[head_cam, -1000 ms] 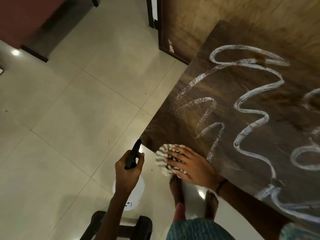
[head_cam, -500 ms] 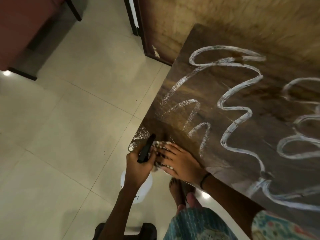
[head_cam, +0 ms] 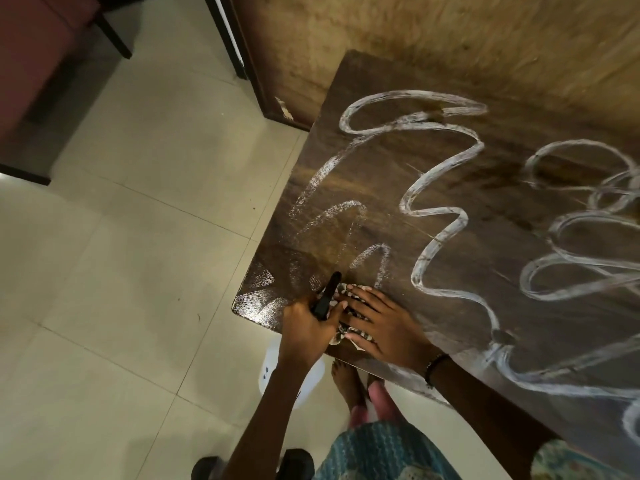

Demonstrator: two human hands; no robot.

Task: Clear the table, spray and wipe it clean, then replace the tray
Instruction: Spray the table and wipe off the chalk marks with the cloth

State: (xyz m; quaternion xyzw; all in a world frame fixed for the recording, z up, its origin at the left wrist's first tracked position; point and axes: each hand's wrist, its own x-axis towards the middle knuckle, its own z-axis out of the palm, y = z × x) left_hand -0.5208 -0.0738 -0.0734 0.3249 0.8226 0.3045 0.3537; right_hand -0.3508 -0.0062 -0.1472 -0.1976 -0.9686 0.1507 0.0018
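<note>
Foam-streaked table (head_cam: 485,237): right hand (head_cam: 384,327) flat on cloth (head_cam: 341,332), left hand (head_cam: 306,329) gripping spray bottle (head_cam: 294,379).

Dim, warm indoor light; glare on the table (head_cam: 256,303) corner; wide-angle bending at edges; slight softness.

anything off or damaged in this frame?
Only the white foam trails looping unwiped over most of the table, expected mid-clean. The door frame by the far corner has a chipped pale patch. Nothing spilled on the floor.
</note>
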